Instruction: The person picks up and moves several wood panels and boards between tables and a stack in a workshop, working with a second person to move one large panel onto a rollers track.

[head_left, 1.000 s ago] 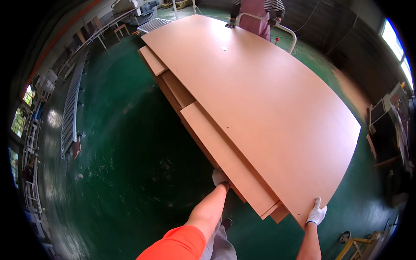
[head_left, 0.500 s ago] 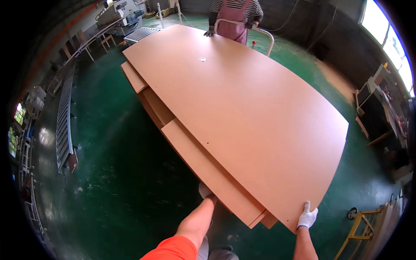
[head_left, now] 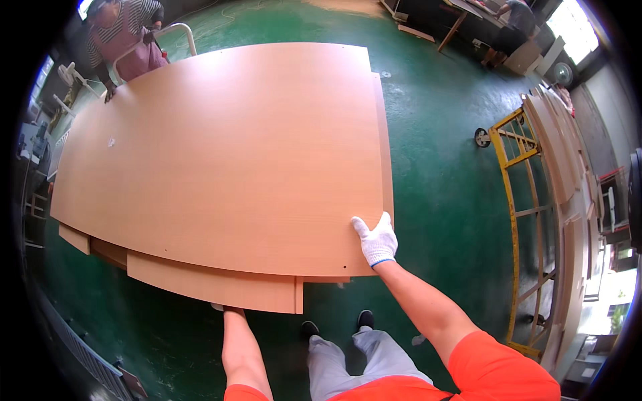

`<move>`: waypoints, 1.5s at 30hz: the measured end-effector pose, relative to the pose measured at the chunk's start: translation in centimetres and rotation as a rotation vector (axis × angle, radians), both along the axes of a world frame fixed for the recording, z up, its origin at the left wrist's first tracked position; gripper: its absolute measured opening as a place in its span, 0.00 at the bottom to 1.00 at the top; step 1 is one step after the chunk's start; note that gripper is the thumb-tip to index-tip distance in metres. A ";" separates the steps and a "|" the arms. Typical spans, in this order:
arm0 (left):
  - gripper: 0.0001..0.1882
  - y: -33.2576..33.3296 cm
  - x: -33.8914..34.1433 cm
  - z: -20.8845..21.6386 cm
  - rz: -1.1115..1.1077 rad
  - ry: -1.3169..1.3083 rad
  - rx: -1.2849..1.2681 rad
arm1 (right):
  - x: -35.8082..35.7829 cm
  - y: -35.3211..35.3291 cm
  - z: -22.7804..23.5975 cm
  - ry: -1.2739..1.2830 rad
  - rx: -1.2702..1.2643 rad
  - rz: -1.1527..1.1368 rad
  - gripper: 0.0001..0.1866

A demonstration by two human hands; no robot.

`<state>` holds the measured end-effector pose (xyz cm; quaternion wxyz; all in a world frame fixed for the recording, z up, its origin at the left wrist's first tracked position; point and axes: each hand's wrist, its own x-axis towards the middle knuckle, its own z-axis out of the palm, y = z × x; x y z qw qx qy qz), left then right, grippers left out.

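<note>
A large wood-toned panel (head_left: 227, 160) with a curved far side lies on top of a stack of boards, covering most of the left and middle of the view. My right hand (head_left: 378, 240), in a white knitted glove, grips this panel at its near right corner, thumb on top. Below the near edge juts a lower board (head_left: 214, 281). My left hand (head_left: 218, 307) reaches underneath that board, with only a sliver of white glove showing; its fingers are hidden.
A co-worker in a pink apron (head_left: 127, 43) stands at the far left, one gloved hand at the panel's edge, beside a white tubular handle (head_left: 190, 40). On the right, a yellow wheeled rack (head_left: 511, 220) stands by stacked boards (head_left: 568, 200). Another person (head_left: 515, 27) is far right.
My view has swung to the right, bringing the yellow rack and second person into sight. Relative to me, the stack now lies more crosswise. My right hand keeps its hold on the panel's corner.
</note>
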<state>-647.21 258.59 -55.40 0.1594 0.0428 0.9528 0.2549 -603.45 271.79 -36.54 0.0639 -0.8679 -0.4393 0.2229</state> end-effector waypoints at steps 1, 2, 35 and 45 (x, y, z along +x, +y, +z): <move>0.20 -0.2 0.5 -0.9 0.017 -0.019 -0.009 | 0.6 -0.5 -0.3 -0.003 -0.005 0.011 0.50; 0.21 1.9 -1.7 -0.5 0.037 0.007 0.014 | -0.7 1.4 0.3 0.015 0.001 0.021 0.50; 0.30 -3.7 4.1 -1.3 0.265 -0.207 0.493 | 1.9 -3.1 -1.0 0.113 0.339 0.064 0.46; 0.22 -3.3 4.5 -1.1 0.126 -0.309 0.597 | 1.6 -2.0 -0.7 0.123 0.331 0.063 0.48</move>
